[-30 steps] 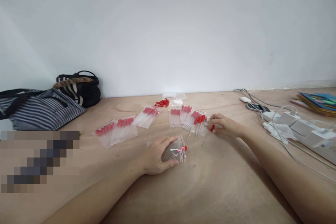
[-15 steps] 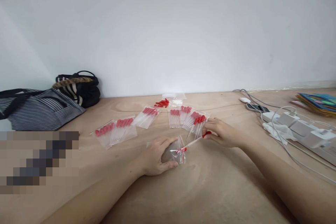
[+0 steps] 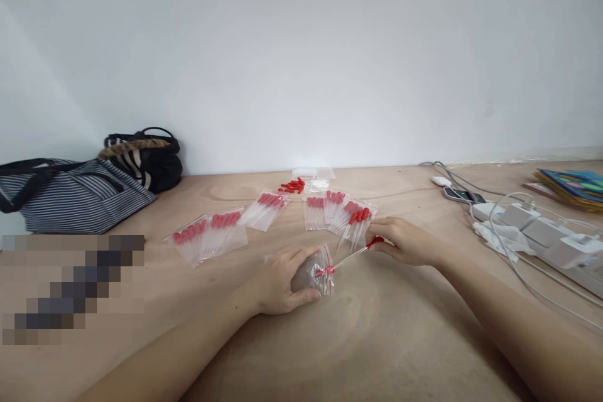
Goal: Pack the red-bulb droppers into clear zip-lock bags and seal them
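Observation:
My left hand (image 3: 285, 282) is closed round a small clear zip bag (image 3: 308, 277), thumb below and fingers above, its red-lined mouth facing right. Inside that mouth shows a red dropper bulb (image 3: 326, 271); the rest of that dropper is hidden. My right hand (image 3: 396, 241) pinches a dropper by its red bulb (image 3: 375, 242). The clear tube (image 3: 352, 256) of this dropper slants down left, and its tip is at the bag's mouth. Just behind my right fingers lie a few loose droppers (image 3: 360, 217) with red bulbs, partly over a filled bag.
Filled dropper bags (image 3: 221, 235) lie on the left of the wooden table (image 3: 367, 339), with others (image 3: 315, 213) at centre. Loose red bulbs (image 3: 292, 186) and clear tubes (image 3: 316, 184) are behind. Chargers (image 3: 537, 229) and cables stand right; a striped bag (image 3: 85, 198) sits left.
My right hand and its dropper have shifted very slightly to the right. My left hand stays on the zip bag, and the view has moved a little.

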The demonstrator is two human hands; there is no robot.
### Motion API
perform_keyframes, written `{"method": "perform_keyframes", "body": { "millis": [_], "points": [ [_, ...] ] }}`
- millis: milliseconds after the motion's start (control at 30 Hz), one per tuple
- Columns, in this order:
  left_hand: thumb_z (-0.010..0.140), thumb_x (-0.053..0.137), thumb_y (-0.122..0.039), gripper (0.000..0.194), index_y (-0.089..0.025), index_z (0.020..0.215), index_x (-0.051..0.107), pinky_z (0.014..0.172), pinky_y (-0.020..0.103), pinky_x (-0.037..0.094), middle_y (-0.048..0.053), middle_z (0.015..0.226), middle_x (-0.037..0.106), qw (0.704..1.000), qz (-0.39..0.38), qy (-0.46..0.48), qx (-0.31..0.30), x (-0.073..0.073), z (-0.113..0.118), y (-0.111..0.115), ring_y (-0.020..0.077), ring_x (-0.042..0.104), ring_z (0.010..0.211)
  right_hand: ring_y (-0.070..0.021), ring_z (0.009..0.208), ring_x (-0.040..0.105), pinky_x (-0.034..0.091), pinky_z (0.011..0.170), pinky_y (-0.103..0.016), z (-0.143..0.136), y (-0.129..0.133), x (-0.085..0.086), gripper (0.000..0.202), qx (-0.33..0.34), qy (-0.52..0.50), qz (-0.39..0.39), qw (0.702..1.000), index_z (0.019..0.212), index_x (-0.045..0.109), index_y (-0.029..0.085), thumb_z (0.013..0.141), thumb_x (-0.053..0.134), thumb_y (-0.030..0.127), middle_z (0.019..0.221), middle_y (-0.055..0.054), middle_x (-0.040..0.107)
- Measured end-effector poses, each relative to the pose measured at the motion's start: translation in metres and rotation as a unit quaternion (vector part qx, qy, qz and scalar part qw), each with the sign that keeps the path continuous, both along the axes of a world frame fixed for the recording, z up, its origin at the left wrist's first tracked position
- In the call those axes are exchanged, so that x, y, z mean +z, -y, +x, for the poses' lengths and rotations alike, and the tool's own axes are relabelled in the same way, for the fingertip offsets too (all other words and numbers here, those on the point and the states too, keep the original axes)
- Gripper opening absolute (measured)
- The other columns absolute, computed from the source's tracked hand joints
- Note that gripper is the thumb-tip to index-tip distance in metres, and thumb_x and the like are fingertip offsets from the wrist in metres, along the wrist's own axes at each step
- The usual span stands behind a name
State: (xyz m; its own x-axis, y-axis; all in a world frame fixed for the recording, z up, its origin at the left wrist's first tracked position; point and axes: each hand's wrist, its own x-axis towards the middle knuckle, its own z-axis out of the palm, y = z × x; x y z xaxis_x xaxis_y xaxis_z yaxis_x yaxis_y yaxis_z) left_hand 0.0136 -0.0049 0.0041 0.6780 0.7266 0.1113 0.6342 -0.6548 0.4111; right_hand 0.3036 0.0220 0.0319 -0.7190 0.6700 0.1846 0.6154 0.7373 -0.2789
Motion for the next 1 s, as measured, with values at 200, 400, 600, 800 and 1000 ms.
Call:
{"method": "perform_keyframes", "body": {
  "millis": [200, 400, 600, 800, 1000],
  "points": [
    [0.073, 0.058, -0.046, 0.066, -0.023, 0.129, 0.032, 0.092, 0.043, 0.038, 0.008, 0.126, 0.049, 1.000, -0.003, 0.002, -0.001, 0.002, 0.003, 0.000, 0.0276, 0.047, 0.111, -0.0120, 0.069, 0.052, 0.039, 0.061, -0.022, -0.032, 0.015, -0.012, 0.009, 0.035, -0.062, -0.031, 0.997, 0.081, 0.055, 0.017, 0.080, 0.047, 0.015, 0.079, -0.003, 0.058],
    [0.073, 0.059, -0.045, 0.064, -0.024, 0.129, 0.033, 0.093, 0.043, 0.037, 0.007, 0.125, 0.049, 1.000, 0.007, 0.012, -0.007, 0.002, 0.004, 0.000, 0.0276, 0.047, 0.111, -0.0100, 0.064, 0.051, 0.041, 0.059, -0.021, -0.068, 0.028, -0.035, 0.004, 0.037, -0.206, -0.111, 0.972, 0.079, 0.055, 0.016, 0.076, 0.053, 0.016, 0.074, -0.001, 0.056],
    [0.073, 0.059, -0.045, 0.067, -0.023, 0.129, 0.031, 0.095, 0.044, 0.036, 0.009, 0.128, 0.046, 1.000, -0.001, 0.007, 0.000, 0.001, 0.005, -0.001, 0.0276, 0.045, 0.114, -0.0069, 0.047, 0.043, 0.035, 0.047, -0.018, -0.081, 0.024, -0.047, 0.020, -0.045, -0.257, -0.195, 0.945, 0.088, 0.057, 0.018, 0.071, 0.053, 0.011, 0.054, 0.006, 0.048],
    [0.073, 0.056, -0.052, 0.072, -0.022, 0.132, 0.028, 0.095, 0.044, 0.036, 0.010, 0.131, 0.043, 1.000, -0.017, 0.017, 0.003, 0.004, -0.003, 0.002, 0.0295, 0.044, 0.115, -0.0056, 0.047, 0.040, 0.035, 0.049, -0.018, -0.084, 0.021, -0.046, 0.025, -0.076, -0.260, -0.198, 0.942, 0.090, 0.065, 0.019, 0.068, 0.055, 0.011, 0.056, 0.006, 0.051],
    [0.081, 0.047, -0.046, 0.062, -0.024, 0.134, 0.025, 0.096, 0.044, 0.036, 0.009, 0.133, 0.041, 0.997, -0.044, 0.029, 0.060, -0.004, -0.027, 0.006, 0.0277, 0.041, 0.118, -0.0066, 0.050, 0.047, 0.038, 0.049, -0.018, -0.085, 0.020, -0.053, 0.030, -0.100, -0.278, -0.255, 0.921, 0.095, 0.066, 0.019, 0.066, 0.059, 0.016, 0.068, 0.003, 0.062]
  ]
}}
